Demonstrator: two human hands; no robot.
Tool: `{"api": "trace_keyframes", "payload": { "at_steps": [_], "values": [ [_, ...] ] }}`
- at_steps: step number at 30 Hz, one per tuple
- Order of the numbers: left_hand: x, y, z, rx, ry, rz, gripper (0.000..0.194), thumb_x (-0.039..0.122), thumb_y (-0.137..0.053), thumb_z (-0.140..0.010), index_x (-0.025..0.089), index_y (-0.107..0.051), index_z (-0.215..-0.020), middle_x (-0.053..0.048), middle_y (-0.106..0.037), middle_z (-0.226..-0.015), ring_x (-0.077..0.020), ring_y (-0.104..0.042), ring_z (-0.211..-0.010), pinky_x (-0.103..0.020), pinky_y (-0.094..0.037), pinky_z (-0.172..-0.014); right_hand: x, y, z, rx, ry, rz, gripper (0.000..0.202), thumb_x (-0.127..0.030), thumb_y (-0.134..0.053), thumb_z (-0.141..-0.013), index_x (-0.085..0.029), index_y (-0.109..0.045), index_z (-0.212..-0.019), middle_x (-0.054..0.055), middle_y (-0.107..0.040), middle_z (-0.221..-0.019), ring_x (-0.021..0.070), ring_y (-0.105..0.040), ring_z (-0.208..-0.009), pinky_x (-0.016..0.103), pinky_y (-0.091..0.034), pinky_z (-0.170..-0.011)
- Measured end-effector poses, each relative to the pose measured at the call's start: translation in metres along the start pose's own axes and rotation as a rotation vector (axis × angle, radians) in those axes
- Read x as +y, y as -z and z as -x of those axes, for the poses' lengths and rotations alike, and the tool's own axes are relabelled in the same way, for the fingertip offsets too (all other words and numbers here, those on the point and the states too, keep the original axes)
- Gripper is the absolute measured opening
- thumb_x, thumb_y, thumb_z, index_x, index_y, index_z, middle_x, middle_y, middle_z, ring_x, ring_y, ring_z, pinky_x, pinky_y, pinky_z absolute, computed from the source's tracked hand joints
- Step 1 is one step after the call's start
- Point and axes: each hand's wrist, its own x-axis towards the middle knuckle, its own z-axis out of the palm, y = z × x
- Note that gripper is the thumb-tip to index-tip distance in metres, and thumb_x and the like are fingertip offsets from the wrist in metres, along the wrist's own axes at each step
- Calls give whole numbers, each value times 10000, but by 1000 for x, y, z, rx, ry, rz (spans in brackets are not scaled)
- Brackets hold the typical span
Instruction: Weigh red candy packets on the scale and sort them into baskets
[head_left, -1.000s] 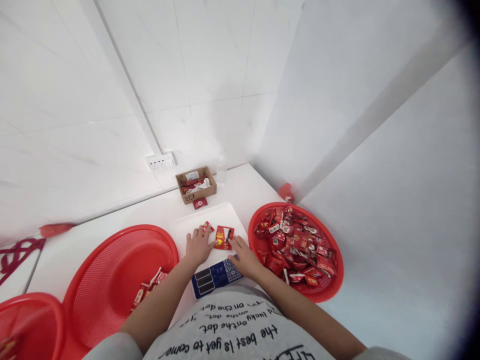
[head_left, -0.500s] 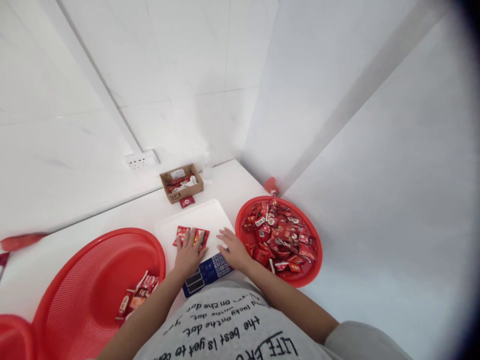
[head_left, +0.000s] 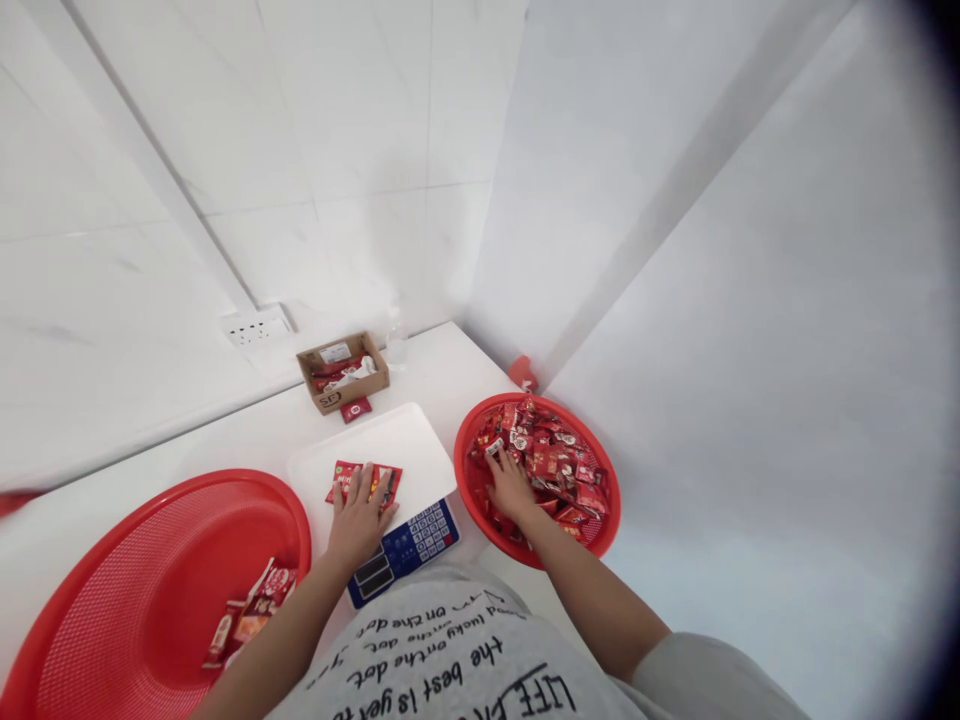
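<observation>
A flat red snack packet (head_left: pixel 388 478) lies on the white pan (head_left: pixel 405 430) of a weighing scale. My left hand (head_left: pixel 357 520) rests on it with the fingers spread, open and not gripping. My right hand (head_left: pixel 513 488) is inside the right red mesh basket (head_left: pixel 611 520), at its left side. Its fingers are stretched out over the packets and touch or nearly touch one with a white label (head_left: pixel 494 446); their undersides are hidden. Many shiny red packets (head_left: pixel 555 462) fill this basket. The scale's blue keypad panel (head_left: pixel 409 548) faces my body.
At left, a bigger red basket (head_left: pixel 97 590) holds several packets (head_left: pixel 259 605) near its right side. Behind the scale stand a small cardboard box (head_left: pixel 330 398) with red packets and a clear bottle (head_left: pixel 395 345). One packet (head_left: pixel 355 409) lies before the box. Walls bound the table.
My right hand has moved right, from the edge of the scale pan into the packet-filled basket. The left hand stays on the red packet. The camera view has shifted slightly.
</observation>
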Motion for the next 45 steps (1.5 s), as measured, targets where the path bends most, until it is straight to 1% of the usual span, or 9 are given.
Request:
{"api": "trace_keyframes", "payload": {
  "at_steps": [6,12,16,20,23,29,36,41,45],
  "values": [
    [1,2,0,-16,12,-2,537,437,-399,-879,247,-351,-1379,-118,-274,-1475,-317,-191,-1363,-564,-124,-1066,-7,3,8,-34,144,-38,443,-224,-476,-795,-224,-529,-1235,69,-481,-1342,215,-377,-1258,359,-176,-1079],
    [2,4,1,-26,13,-3,542,428,-410,-875,241,-349,-1380,-118,-274,-1474,-322,-194,-1361,-557,-121,-1069,-11,14,-22,15,1,-37,623,-285,-462,-821,-204,-261,-1404,113,-129,-1512,274,-111,-1375,454,-211,-1054],
    [3,7,3,-49,25,-5,540,422,-409,-877,251,-337,-1384,-112,-277,-1473,-321,-205,-1358,-557,-122,-1068,-17,9,-39,-68,-45,-37,699,-375,-559,-766,-258,-276,-1395,133,10,-1524,359,-43,-1372,578,-201,-1003],
    [4,7,6,-58,38,2,539,420,-403,-879,260,-325,-1388,-103,-275,-1475,-311,-202,-1361,-552,-122,-1070,-17,-1,-30,-146,-2,19,757,-393,-584,-743,-295,-234,-1408,105,112,-1522,348,72,-1372,596,-109,-1016],
    [4,6,7,-51,47,3,538,426,-401,-878,262,-331,-1385,-99,-272,-1476,-309,-193,-1363,-555,-116,-1071,-13,-3,-16,-176,93,68,682,-320,-542,-755,-297,-291,-1388,85,76,-1528,314,62,-1377,587,-79,-1021],
    [2,4,7,-48,39,8,538,431,-399,-876,262,-338,-1383,-96,-285,-1472,-314,-212,-1357,-556,-123,-1069,-14,2,-7,-180,165,66,565,-241,-503,-743,-249,-441,-1305,93,-249,-1473,285,-185,-1329,527,-160,-1029],
    [0,1,11,-40,28,11,528,432,-398,-878,292,-332,-1383,-90,-299,-1469,-313,-218,-1355,-553,-136,-1066,-26,0,-21,-181,68,79,701,-211,-547,-723,-242,-315,-1384,116,6,-1528,364,-16,-1366,626,-198,-979],
    [-2,1,11,-64,29,23,530,428,-406,-877,288,-331,-1383,-88,-289,-1472,-316,-219,-1354,-556,-149,-1062,-27,3,-16,-167,123,124,508,-155,-527,-732,-190,-527,-1239,125,-99,-1520,369,-91,-1362,604,-209,-997],
    [-4,0,11,-56,7,39,523,424,-407,-878,292,-338,-1379,-82,-300,-1469,-313,-221,-1354,-556,-157,-1059,-29,2,-1,-80,181,151,427,-133,-344,-839,-172,-555,-1208,142,-297,-1457,319,-222,-1329,590,-151,-1029]
  ]
}}
